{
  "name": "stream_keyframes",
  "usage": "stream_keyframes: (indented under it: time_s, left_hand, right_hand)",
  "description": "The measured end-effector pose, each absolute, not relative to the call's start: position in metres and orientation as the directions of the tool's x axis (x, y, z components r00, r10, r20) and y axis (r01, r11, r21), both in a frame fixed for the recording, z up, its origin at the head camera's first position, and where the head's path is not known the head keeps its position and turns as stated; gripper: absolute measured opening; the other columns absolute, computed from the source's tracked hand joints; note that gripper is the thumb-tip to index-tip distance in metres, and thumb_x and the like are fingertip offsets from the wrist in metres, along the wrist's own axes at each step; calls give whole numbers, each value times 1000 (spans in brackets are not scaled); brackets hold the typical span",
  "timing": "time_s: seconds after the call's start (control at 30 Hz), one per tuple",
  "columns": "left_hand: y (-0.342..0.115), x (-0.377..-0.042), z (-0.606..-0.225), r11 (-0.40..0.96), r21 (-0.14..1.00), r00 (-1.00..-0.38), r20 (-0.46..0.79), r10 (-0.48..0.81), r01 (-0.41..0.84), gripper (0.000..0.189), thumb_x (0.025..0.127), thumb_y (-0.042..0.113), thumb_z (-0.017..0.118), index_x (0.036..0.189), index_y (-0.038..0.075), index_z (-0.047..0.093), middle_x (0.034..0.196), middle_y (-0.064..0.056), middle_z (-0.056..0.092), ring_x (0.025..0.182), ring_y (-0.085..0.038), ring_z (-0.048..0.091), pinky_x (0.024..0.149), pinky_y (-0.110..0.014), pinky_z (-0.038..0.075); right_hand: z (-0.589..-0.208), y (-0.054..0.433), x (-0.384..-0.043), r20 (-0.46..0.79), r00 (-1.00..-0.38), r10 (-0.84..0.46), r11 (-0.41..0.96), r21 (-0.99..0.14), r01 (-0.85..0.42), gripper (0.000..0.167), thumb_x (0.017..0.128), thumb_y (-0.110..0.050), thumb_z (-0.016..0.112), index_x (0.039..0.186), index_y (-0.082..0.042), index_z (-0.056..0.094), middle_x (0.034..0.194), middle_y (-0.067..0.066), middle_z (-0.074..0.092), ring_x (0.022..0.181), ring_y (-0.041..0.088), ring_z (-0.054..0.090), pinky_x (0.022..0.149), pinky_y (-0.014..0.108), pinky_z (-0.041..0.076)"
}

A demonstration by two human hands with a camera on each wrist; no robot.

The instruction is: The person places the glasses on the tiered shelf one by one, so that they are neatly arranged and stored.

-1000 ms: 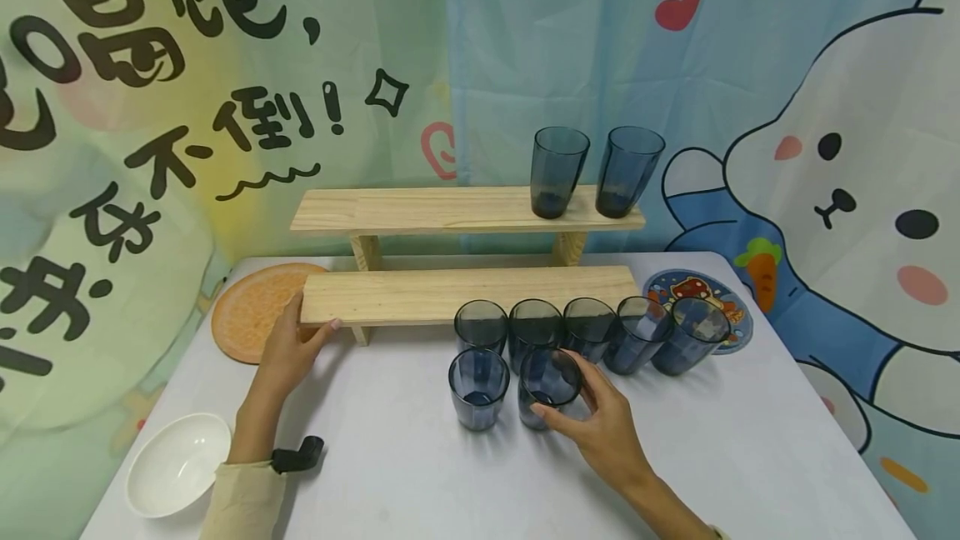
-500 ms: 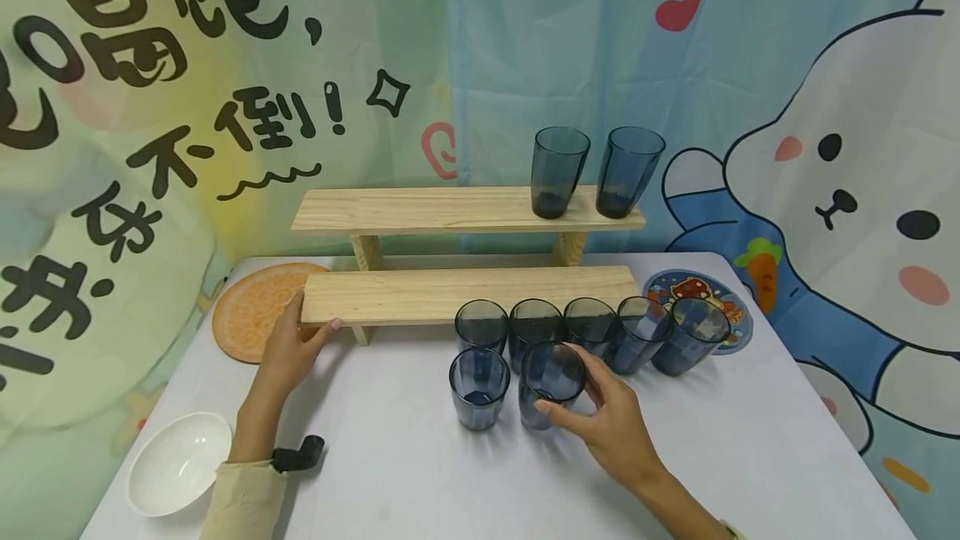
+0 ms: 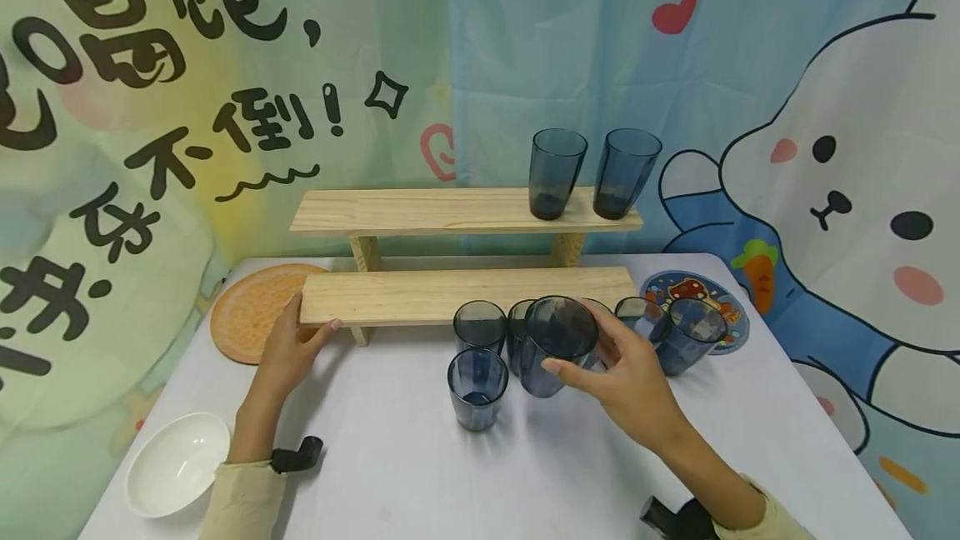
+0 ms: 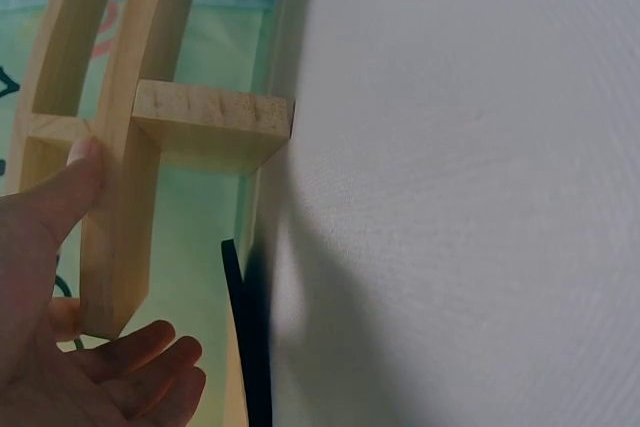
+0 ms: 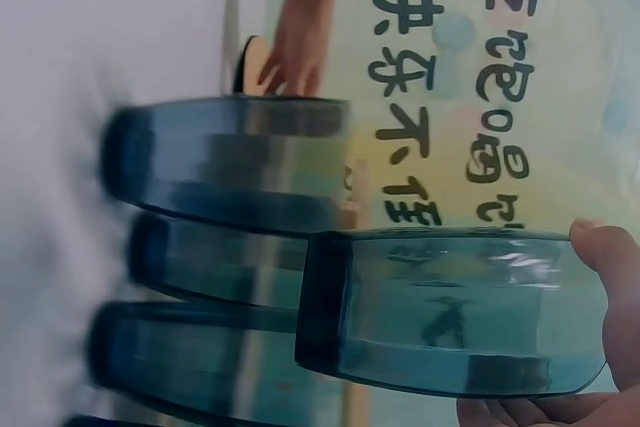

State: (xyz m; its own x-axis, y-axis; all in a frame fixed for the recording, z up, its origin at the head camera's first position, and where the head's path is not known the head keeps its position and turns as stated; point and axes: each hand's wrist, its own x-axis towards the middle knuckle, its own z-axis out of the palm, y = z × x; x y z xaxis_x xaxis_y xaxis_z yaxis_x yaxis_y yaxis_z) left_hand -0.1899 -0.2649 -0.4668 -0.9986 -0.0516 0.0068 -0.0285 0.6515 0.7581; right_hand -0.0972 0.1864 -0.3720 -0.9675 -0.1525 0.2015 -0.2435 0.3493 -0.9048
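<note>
The held glass (image 3: 553,352) is gripped by my right fingers (image 3: 611,327), off the desk (image 3: 420,473), before the lower shelf (image 3: 450,297); I judge the work early: two glasses (image 3: 557,173) on the upper shelf (image 3: 420,211), six others (image 3: 477,394) left below, my left fingers (image 4: 150,387) pinching the lower shelf's end

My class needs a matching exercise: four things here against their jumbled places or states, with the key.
Column 1
1. Left hand
2. Right hand
3. Bowl
4. Cartoon-print mat

Column 2
A. white, near the left edge of the table
B. blue, near the table's right edge
C. gripping the lower shelf
D. holding a glass off the table

Pairs: 1-C, 2-D, 3-A, 4-B
</note>
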Motion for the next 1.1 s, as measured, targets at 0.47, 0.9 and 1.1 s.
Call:
stream_keyframes:
  time_s: [0.47,0.9,1.1]
  left_hand:
    - [-265,-189,-467,644,765,-999,12,-49,-23,96,106,42,65,167,-5,6,168,-37,19,155,-56,21,123,-70,22]
    - [-264,-189,-467,632,775,-999,30,-40,-2,96,106,40,65,166,-6,7,167,-38,22,154,-56,24,122,-70,24]
    - [-265,-190,-467,637,771,-999,31,-42,-2,95,106,40,65,166,-6,7,166,-38,23,154,-56,25,122,-70,24]
  right_hand:
    - [-314,172,-174,291,-937,-194,286,-897,-338,80,96,-25,81,162,-10,40,158,13,51,148,24,49,117,28,43]
    - [-305,145,-238,331,-932,-149,291,-886,-361,79,95,-34,82,160,-11,43,145,14,59,136,23,59,110,40,49]
    - [-304,132,-259,340,-934,-108,312,-881,-356,80,94,-35,83,160,-12,44,138,12,62,117,23,63,95,39,50]
